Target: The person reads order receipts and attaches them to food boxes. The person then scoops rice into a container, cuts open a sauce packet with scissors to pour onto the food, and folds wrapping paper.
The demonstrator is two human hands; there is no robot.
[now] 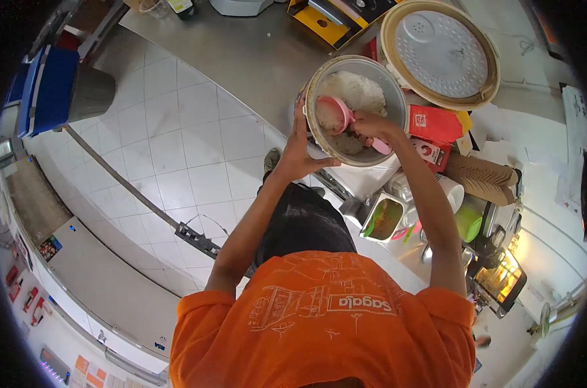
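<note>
A rice cooker [312, 132] stands at the counter's edge, with white rice [355, 90] inside. My left hand [295, 154] grips the outside of the cooker, fingers along its wall and thumb spread low near the rim. Inside the pot, my right hand [372, 126] is closed around the handle of a pink scoop [333, 111]. Rice fills the scoop's cup, and the end of its pink handle pokes out below my fingers. The cooker's lid [441, 53], with a dotted grey inner plate, lies tipped back at the upper right.
A steel counter [242, 58] stretches to the upper left. Right of the cooker are red packets [436, 123], a stack of brown cardboard [478, 174] and a metal food tray [384, 218]. A blue-lidded bin [51, 90] stands on the tiled floor [196, 149] at left.
</note>
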